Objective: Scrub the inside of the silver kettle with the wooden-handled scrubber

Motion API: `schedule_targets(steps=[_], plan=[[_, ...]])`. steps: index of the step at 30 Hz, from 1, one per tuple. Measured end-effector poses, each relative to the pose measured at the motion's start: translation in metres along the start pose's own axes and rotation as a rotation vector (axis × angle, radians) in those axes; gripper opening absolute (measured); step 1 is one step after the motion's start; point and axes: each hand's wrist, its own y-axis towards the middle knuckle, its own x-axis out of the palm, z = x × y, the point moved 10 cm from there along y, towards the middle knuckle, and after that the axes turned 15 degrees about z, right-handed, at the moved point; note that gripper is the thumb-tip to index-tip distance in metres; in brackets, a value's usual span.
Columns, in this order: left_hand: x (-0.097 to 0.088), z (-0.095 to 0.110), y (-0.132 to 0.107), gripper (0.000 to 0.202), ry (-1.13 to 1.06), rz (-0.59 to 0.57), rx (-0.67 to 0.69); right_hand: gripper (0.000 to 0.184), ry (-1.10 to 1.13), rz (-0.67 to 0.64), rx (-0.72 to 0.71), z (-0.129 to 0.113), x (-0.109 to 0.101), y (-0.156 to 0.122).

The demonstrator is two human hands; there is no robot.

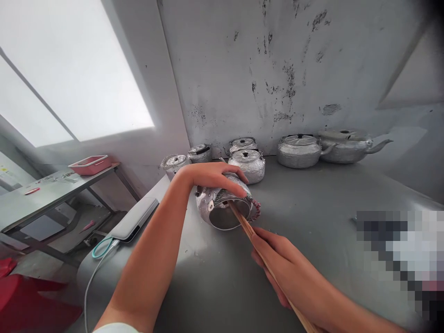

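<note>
A silver metal kettle [205,209] lies tipped on its side on the grey table, its round opening facing me. My left hand [215,176] is closed over the top of it, thumb and fingers resting against the metal. Red and white wrapping shows on the handle at the kettle's right. Gripped in my right hand [282,261] is a long wooden stick [244,225], which may be several thin sticks together. Its far end reaches into the kettle's opening, and the tip inside is hard to make out.
Several lidded kettles stand along the stained wall, among them a long-spouted kettle [345,147]. A power bank [133,221] with a cable lies at the left edge. A pink basket [90,165] rests on another table. The right side is pixelated.
</note>
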Motion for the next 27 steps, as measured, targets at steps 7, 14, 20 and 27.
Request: schedule_targets(steps=[7, 14, 20, 27], plan=[[-0.002, 0.005, -0.009, 0.064, 0.140, 0.021, -0.098, 0.044, -0.024, 0.006, 0.030, 0.000, -0.002, 0.000], [0.001, 0.019, -0.002, 0.059, 0.063, 0.093, -0.017, 0.044, 0.021, -0.003, 0.033, 0.003, -0.002, 0.001], [0.005, 0.019, 0.004, 0.058, 0.035, 0.092, 0.023, 0.043, 0.000, 0.028, 0.110, 0.009, -0.005, -0.001], [0.010, 0.012, 0.010, 0.054, 0.037, 0.057, 0.020, 0.043, -0.011, 0.038, 0.151, 0.006, -0.005, 0.002]])
